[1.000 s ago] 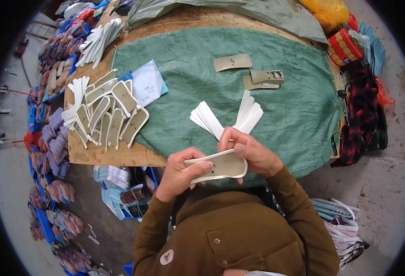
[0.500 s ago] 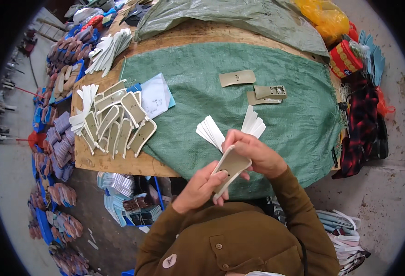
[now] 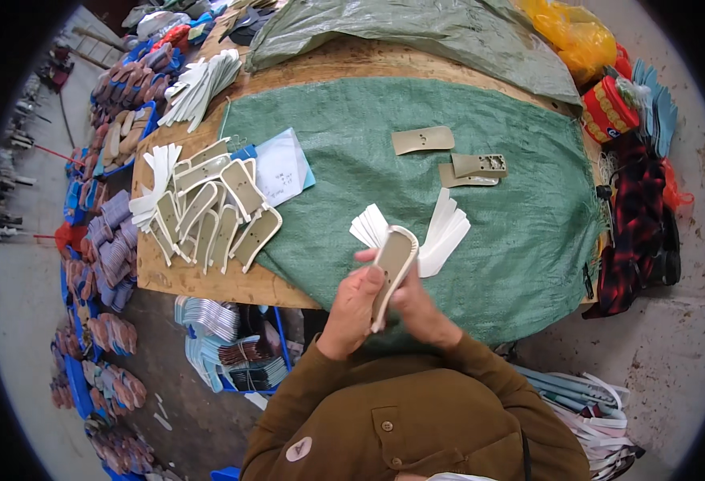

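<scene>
Table: bare wood shows at the left, and the work sits just over its near edge.
Green sheet: it covers most of the table, lying wrinkled behind the hands.
Pile: rimmed pieces lean over one another at the left, well apart from the hands.
Left hand: it is closed around the piece's left side, thumb on the inner face, fingers behind.
Right hand: and it drops! A moment ago it pinched the top edge; now it sits lower, partly behind the piece, fingers blurred, so how far they close cannot be told.
Curved piece: beige, white-rimmed, it is in front of the chest and stands steeper now, rounded end up; the left hand seems to carry the hold.
White strips: two fans lie just beyond, the right one now clear of the fingers.
Plates: three rimless beige ones lie farther back.
</scene>
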### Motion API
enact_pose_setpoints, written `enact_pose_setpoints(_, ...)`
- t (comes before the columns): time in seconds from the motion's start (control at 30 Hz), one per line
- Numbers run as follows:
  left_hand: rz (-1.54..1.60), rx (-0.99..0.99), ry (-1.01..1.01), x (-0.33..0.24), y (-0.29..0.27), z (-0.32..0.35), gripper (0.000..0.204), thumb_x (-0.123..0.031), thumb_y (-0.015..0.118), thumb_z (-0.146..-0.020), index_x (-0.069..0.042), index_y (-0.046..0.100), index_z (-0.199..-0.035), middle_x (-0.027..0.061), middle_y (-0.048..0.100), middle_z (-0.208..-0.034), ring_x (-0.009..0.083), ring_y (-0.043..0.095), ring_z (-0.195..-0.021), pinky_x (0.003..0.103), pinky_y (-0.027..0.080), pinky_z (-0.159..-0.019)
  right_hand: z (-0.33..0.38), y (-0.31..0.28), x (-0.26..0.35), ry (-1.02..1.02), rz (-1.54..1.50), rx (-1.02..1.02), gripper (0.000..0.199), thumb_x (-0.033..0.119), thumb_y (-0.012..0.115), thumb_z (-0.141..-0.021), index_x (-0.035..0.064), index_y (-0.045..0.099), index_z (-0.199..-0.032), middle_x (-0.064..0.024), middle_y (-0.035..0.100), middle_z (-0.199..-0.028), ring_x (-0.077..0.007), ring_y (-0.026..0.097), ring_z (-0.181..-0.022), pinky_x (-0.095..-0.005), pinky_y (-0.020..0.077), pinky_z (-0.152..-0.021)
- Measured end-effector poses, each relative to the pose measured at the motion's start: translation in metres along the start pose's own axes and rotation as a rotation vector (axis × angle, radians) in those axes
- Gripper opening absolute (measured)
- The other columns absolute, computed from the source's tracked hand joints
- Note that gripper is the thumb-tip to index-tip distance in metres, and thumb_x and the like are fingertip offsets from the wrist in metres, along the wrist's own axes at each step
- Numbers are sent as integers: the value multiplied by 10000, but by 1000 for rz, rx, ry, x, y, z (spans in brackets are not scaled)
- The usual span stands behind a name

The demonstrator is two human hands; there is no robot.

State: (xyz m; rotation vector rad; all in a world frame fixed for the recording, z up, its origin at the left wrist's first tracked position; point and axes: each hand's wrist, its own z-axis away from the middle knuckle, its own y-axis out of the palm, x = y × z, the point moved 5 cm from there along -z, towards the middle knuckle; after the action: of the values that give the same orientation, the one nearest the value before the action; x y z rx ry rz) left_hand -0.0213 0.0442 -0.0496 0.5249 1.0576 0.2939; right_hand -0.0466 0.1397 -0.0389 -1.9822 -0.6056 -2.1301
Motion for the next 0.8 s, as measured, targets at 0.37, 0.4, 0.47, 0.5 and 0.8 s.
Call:
enact_pose_setpoints(0.37, -5, 232, -333, 2, 17, 22, 393, -394, 468, -1005, -6, 533, -1005, 47, 542, -767, 139, 567, -649, 272, 472, -518, -4, -31, 8, 300, -169, -24, 222, 270, 597, -969, 63, 521, -996, 25, 553, -864, -48, 523, -796, -217, 444, -707)
enact_pose_setpoints(0.4, 18, 229, -344, 3, 14, 23, 340, -347, 485, -1003, -12, 537, -1018, 40, 541, -765, 132, 565, -644, 262, 466, -514, -3, -25, 10, 325, -140, -26, 250, 207, 644, -922, 56, 491, -1051, 7, 561, -864, -59, 535, -768, -219, 455, -657)
enact_pose_setpoints(0.47, 58, 216, -338, 8, 5, 23, 250, -263, 515, -994, -16, 536, -1020, 38, 542, -770, 125, 568, -638, 253, 460, -494, -1, -18, 17, 359, -180, 53, 307, 191, 669, -903, 53, 463, -1085, -9, 573, -888, -68, 552, -799, -231, 471, -686)
enact_pose_setpoints(0.5, 58, 220, -332, 8, 3, 23, 261, -263, 511, -995, -7, 535, -1037, 37, 539, -769, 124, 564, -632, 252, 457, -486, 0, -17, 20, 372, -196, 91, 339, 183, 681, -894, 52, 448, -1102, -17, 579, -900, -72, 561, -815, -237, 479, -701)
enact_pose_setpoints(0.8, 86, 182, -290, 0, 6, 23, 372, -274, 494, -992, 54, 506, -1168, 52, 522, -763, 141, 542, -583, 233, 429, -422, -13, -30, 8, 169, 53, 130, 359, 165, 519, -1007, 20, 464, -1330, -59, 618, -1096, -97, 580, -933, -256, 480, -831)
